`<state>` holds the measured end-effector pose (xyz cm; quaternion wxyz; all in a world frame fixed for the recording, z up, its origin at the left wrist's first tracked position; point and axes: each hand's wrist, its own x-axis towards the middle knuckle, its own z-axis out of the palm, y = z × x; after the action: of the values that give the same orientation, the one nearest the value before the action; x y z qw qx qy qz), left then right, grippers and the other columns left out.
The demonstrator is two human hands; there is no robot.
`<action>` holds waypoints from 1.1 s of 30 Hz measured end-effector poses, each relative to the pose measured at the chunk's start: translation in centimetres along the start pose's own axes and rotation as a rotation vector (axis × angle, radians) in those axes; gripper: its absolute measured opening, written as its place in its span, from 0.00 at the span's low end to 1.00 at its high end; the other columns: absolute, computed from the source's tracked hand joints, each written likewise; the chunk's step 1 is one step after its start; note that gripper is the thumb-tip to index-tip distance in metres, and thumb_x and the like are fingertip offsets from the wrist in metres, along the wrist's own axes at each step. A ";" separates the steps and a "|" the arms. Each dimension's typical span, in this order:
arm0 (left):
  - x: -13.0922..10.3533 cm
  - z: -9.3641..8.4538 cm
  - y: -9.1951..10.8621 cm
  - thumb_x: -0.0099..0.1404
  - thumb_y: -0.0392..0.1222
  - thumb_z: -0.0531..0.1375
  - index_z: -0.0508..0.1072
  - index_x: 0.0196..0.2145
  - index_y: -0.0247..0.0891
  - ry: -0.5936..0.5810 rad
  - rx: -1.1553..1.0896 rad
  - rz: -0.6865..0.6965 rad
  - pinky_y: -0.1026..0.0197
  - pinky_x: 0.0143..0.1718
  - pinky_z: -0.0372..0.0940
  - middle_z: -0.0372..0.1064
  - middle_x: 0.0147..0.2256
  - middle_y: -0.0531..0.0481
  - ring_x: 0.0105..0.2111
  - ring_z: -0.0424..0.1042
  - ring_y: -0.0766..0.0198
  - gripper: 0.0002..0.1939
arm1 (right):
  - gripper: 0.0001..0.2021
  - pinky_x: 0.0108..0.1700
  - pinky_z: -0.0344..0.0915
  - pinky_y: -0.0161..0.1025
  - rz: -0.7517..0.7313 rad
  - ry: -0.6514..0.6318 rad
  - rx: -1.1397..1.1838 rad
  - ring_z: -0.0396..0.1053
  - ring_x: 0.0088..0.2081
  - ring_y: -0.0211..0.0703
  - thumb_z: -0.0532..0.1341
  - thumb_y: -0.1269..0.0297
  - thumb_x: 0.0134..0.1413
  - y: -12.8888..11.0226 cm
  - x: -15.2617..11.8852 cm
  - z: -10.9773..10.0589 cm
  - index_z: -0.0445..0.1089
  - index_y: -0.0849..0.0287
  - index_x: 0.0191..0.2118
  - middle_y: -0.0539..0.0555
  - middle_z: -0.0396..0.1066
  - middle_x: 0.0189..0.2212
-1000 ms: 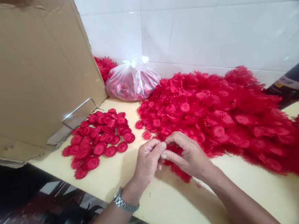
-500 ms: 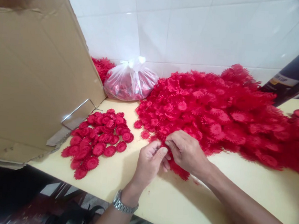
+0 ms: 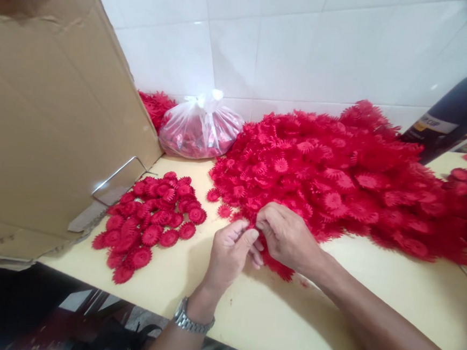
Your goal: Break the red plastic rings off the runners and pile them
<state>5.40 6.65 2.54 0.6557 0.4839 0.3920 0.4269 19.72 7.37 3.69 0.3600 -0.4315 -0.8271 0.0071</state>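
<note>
My left hand (image 3: 229,250), with a metal watch on its wrist, is closed, thumb against fingers, at the near edge of a large heap of red serrated flower pieces (image 3: 334,177). Touching or nearly touching its fingertips, my right hand (image 3: 287,236) is pinched shut from the right. What the two hands hold between them is too small and hidden to make out. Left of my hands lies a smaller pile of thicker red rosettes (image 3: 153,217) on the pale yellow table (image 3: 254,317).
A large cardboard box (image 3: 60,113) stands at the left, a bent metal wire (image 3: 114,176) at its side. Behind the rosettes sits a tied plastic bag (image 3: 202,129). A dark object with a white label (image 3: 439,124) leans at the right against the tiled wall (image 3: 283,55).
The whole view has shifted slightly, so things sit a little further left. My hands keep nearly the same pose, fingertips together.
</note>
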 end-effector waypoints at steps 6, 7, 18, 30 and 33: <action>-0.2 -0.1 0.1 0.57 0.48 0.60 0.64 0.23 0.35 -0.014 0.000 -0.053 0.68 0.13 0.61 0.66 0.17 0.55 0.12 0.66 0.69 0.14 | 0.10 0.29 0.52 0.39 0.017 0.081 -0.295 0.55 0.24 0.41 0.48 0.74 0.55 0.2 0.2 -0.4 0.57 0.57 0.25 0.51 0.59 0.21; -0.2 -0.1 0.2 0.56 0.47 0.60 0.65 0.23 0.35 -0.020 -0.010 -0.061 0.69 0.13 0.61 0.66 0.17 0.55 0.12 0.66 0.70 0.14 | 0.10 0.29 0.52 0.39 0.038 0.117 -0.348 0.55 0.24 0.41 0.48 0.75 0.55 0.6 0.3 -0.9 0.58 0.57 0.26 0.52 0.60 0.21; 0.4 -0.1 0.5 0.57 0.38 0.57 0.66 0.25 0.36 0.038 -0.227 -0.081 0.66 0.19 0.65 0.64 0.17 0.57 0.16 0.69 0.67 0.05 | 0.07 0.36 0.59 0.43 0.147 0.157 -0.334 0.66 0.36 0.47 0.53 0.67 0.58 2.5 0.8 -3.6 0.68 0.58 0.35 0.57 0.70 0.35; -0.2 0.2 -0.3 0.60 0.37 0.58 0.70 0.35 0.36 0.044 -0.148 0.092 0.67 0.29 0.67 0.71 0.28 0.54 0.24 0.71 0.70 0.04 | 0.08 0.28 0.57 0.34 0.238 0.035 0.113 0.62 0.24 0.36 0.56 0.71 0.54 -1.2 0.4 -0.7 0.63 0.59 0.25 0.49 0.66 0.20; -0.3 0.2 -0.3 0.59 0.38 0.60 0.70 0.35 0.36 0.036 -0.182 0.133 0.67 0.31 0.68 0.72 0.29 0.53 0.26 0.72 0.70 0.05 | 0.09 0.27 0.57 0.33 0.203 0.086 0.084 0.62 0.23 0.35 0.56 0.70 0.55 -1.5 0.4 -0.6 0.64 0.59 0.25 0.49 0.65 0.20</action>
<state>5.51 6.27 2.29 0.6600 0.4395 0.3304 0.5119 18.84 6.48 4.83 0.4104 -0.4976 -0.7619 0.0594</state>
